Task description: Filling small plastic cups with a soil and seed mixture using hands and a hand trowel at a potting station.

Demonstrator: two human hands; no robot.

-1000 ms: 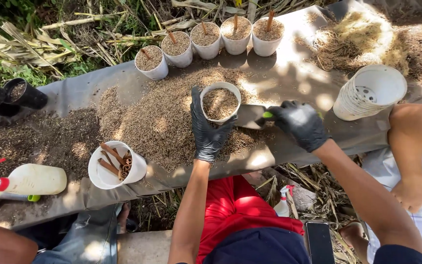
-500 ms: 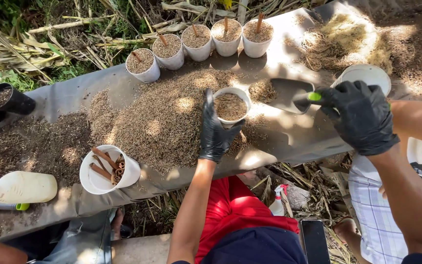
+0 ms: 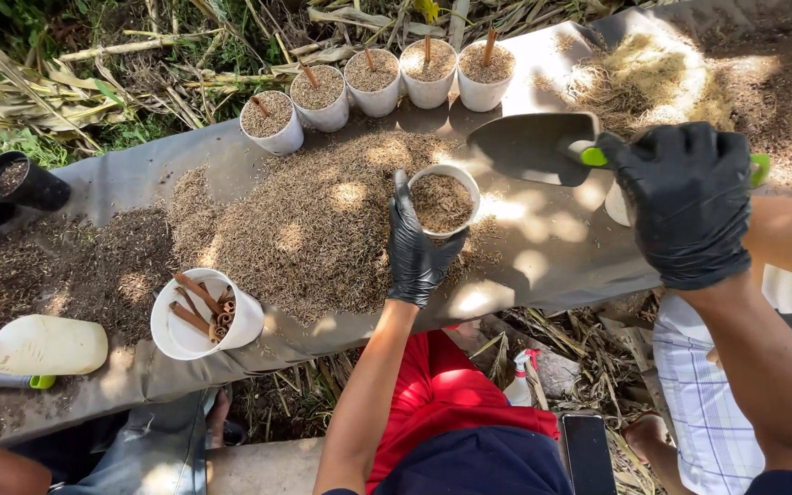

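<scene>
White cup (image 3: 443, 200), filled nearly to the rim with dry, husk-like potting mix, stands upright at the centre of a grey sheet (image 3: 552, 266) spread as a work surface, at the 3 o'clock edge of a broad heap of the same mix (image 3: 304, 229). At about 8 o'clock from the cup, a white tub (image 3: 203, 316) tilts toward the camera, holding short brown cuttings (image 3: 202, 307) within easy reach; a white bottle (image 3: 34, 346) lies on its side farther left. At 11 to 12 o'clock, five filled cups (image 3: 373, 78), each with a stick planted in it, stand in a curved row clear of the heap. The black-gloved left hand (image 3: 414, 252) wraps its fingers around the cup's near wall, apparently steadying it. At 2 o'clock, the gloved right hand (image 3: 685, 202) closes fully around the green handle of a dark trowel (image 3: 535, 147), blade level and empty above the sheet.
</scene>
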